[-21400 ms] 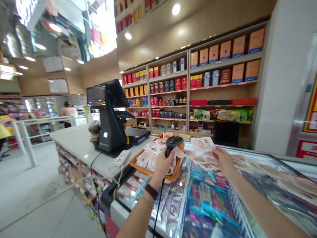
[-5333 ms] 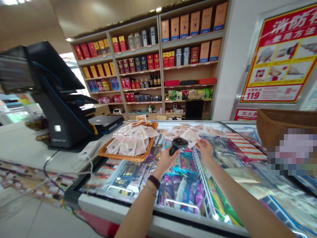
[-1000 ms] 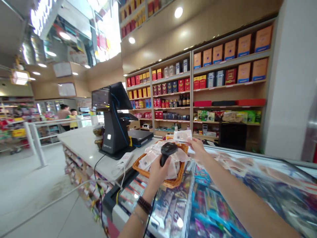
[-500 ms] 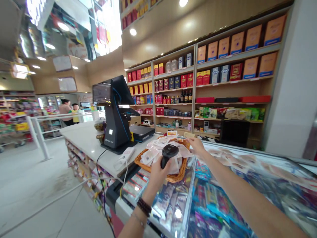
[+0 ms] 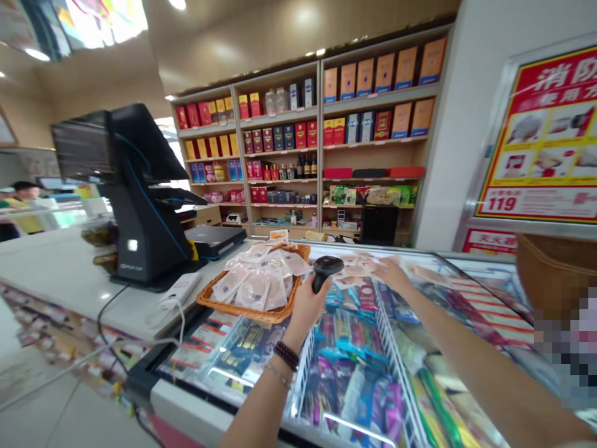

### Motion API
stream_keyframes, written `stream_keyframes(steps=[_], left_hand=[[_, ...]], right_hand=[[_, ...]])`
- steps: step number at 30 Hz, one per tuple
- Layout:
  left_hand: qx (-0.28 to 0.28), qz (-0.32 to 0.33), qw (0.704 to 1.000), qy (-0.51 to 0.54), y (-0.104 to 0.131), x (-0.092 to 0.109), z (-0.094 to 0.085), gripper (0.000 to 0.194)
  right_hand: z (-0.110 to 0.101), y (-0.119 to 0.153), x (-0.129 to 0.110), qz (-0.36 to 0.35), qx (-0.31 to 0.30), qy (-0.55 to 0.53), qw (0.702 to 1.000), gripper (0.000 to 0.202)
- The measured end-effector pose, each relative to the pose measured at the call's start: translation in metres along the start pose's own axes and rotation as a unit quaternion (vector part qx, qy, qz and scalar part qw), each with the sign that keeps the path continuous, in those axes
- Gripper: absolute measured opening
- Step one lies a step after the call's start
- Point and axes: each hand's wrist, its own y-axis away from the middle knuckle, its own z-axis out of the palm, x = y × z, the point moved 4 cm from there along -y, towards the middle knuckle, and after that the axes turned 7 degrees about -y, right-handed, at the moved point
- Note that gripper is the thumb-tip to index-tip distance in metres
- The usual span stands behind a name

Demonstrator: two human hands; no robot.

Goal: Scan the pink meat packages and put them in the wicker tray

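Note:
My left hand is wrapped round a black handheld barcode scanner, its head pointing right above the glass-topped freezer. A bead bracelet sits on that wrist. My right hand is stretched out over the freezer, fingers extended at a spread of small clear packets; whether the fingertips touch one is too blurred to see. Left of the scanner stands an orange wicker basket, heaped with flat, pale, clear-wrapped packets.
A black checkout terminal stands on the white counter, with a white cabled device before it. Under the freezer glass lie colourful ice-cream packs. Shelves of boxes line the back wall. Someone with brown hair is close at the right.
The view has turned right, bringing in the red poster and a person at the right edge. My right hand has moved from the basket's edge to the packets on the freezer. The left still holds the scanner.

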Motion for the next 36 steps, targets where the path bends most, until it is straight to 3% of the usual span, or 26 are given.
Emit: stream_keyframes(steps=[5,7,10,14,17,20,27,32,36], left_hand=[[-0.051,-0.03,0.998,0.01,0.001,-0.013,0.036,0.051],[-0.055,-0.039,0.998,-0.007,0.002,-0.019,0.041,0.047],[-0.053,-0.04,0.997,-0.04,0.004,-0.027,0.044,0.042],[-0.049,-0.041,0.996,-0.055,0.006,-0.031,0.048,0.04],[-0.057,-0.023,0.995,-0.082,0.009,-0.028,0.049,0.038],[-0.064,-0.005,0.99,-0.124,0.011,-0.025,0.046,0.034],[-0.046,-0.042,0.991,-0.117,0.005,-0.041,0.04,0.037],[-0.052,-0.042,0.992,-0.103,0.005,-0.044,0.041,0.042],[-0.044,-0.032,0.992,-0.114,0.005,-0.043,0.042,0.039]], right_hand=[[0.013,0.031,0.019,-0.036,-0.04,0.089,0.995,0.061],[0.022,0.039,0.015,-0.045,-0.047,0.126,0.99,0.066],[0.032,0.041,0.001,-0.127,-0.061,0.149,0.979,0.069],[0.044,0.031,-0.007,-0.189,-0.137,0.135,0.963,0.06],[0.048,0.029,-0.005,-0.17,-0.187,0.121,0.96,0.051],[0.044,0.036,-0.01,-0.16,-0.182,0.112,0.964,0.047],[0.013,0.094,-0.015,-0.167,-0.193,0.04,0.966,0.044],[-0.011,0.112,-0.007,-0.099,-0.101,0.02,0.99,0.035],[-0.007,0.111,-0.01,0.017,-0.05,0.064,0.997,0.058]])
